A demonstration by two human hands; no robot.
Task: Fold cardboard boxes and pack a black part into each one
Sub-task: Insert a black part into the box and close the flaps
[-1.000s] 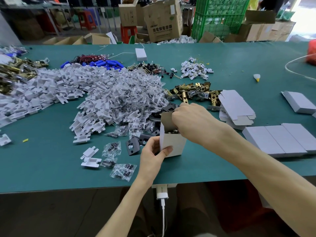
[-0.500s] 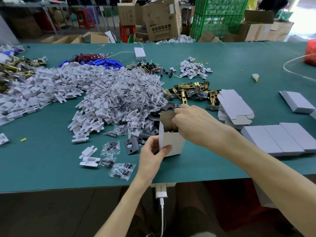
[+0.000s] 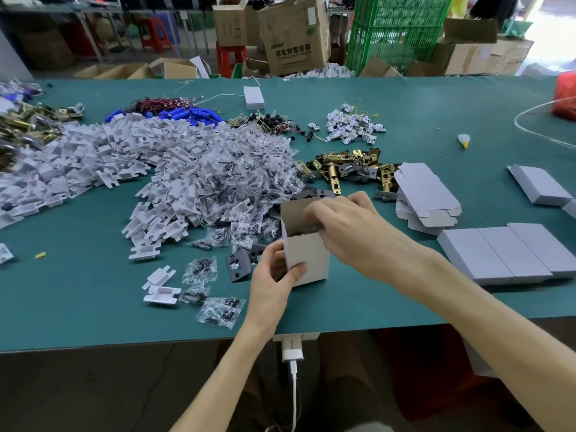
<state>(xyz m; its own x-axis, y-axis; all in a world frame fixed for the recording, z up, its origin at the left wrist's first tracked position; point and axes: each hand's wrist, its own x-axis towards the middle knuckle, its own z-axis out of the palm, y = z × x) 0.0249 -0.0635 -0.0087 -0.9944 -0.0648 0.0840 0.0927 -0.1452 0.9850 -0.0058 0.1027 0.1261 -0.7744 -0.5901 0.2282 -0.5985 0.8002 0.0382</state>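
The white cardboard box point(image 3: 310, 260) stands upright near the front edge of the green worktop point(image 3: 78, 307), and the left hand point(image 3: 274, 282) grips its lower corner. The right hand point(image 3: 349, 226) curls over the open top, blurred, so I cannot tell if it pinches something. A flat black plate point(image 3: 238, 265) lies just left of the box, with bare matte worktop in front of it.

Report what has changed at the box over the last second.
The right hand has pushed its fingers slightly left and down into the open top of the box; they are blurred, so what they hold is unclear. The left hand still grips the box's lower left corner, and the box stays upright on the table. Nothing else has visibly moved.
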